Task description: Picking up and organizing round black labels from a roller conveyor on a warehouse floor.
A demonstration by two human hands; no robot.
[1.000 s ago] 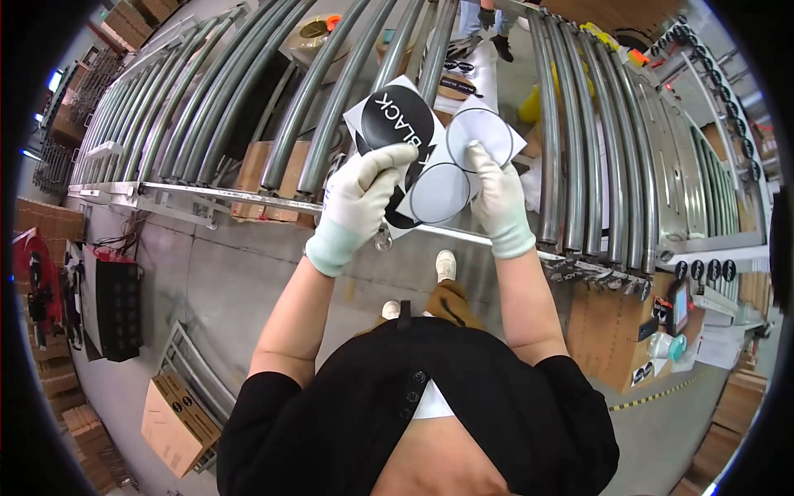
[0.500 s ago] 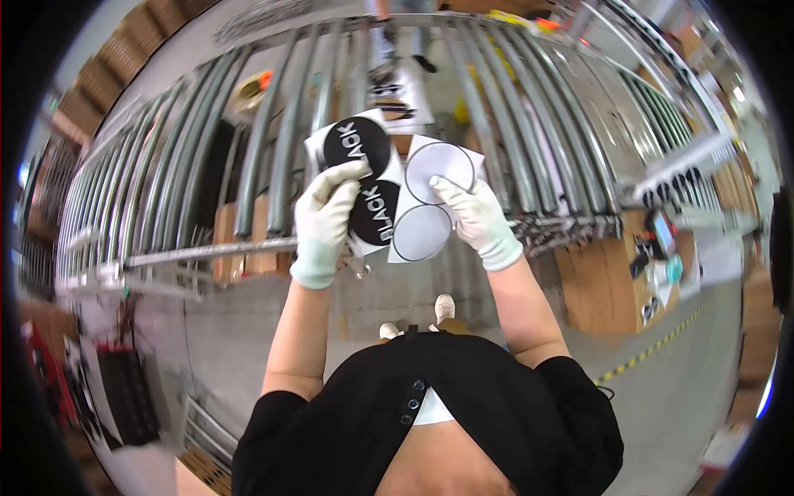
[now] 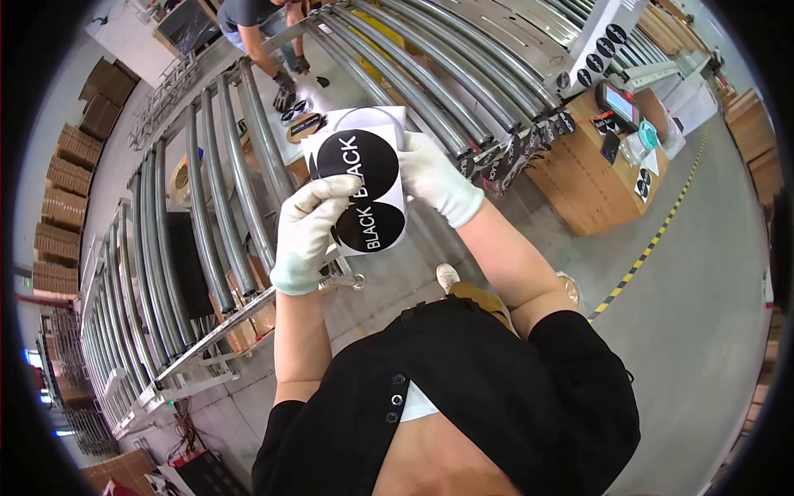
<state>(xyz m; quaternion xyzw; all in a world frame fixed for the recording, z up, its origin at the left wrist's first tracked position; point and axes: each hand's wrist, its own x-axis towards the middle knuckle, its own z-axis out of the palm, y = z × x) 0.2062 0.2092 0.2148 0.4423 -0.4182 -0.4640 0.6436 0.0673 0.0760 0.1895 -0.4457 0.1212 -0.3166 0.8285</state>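
Note:
In front of my chest I hold two small sheets together. The front one is a sticker sheet (image 3: pixel 376 227) with two black round stickers bearing white lettering. My left hand (image 3: pixel 306 227), in a white glove, pinches it at its left edge, thumb and fingers closed. Behind it shows the top of a white backing sheet (image 3: pixel 376 117) with a pale outlined circle; its lower part is hidden. My right hand (image 3: pixel 438 182), also gloved in white, is closed at the right edge of the sheets, its fingertips partly hidden behind them.
A roller conveyor (image 3: pixel 219 178) runs beyond my hands. Across it a co-worker's dark-gloved hand (image 3: pixel 284 91) is by a brown roll (image 3: pixel 306 126). On the right a cardboard box (image 3: pixel 579 178) carries a handheld device (image 3: pixel 618 106) and a clear container (image 3: pixel 637 147). Yellow-black tape (image 3: pixel 662 231) marks the floor.
The two sheets, side by side before, now overlap, the black-sticker sheet in front. My right hand has come closer to the left. The view has turned rightward, and the co-worker shows more fully.

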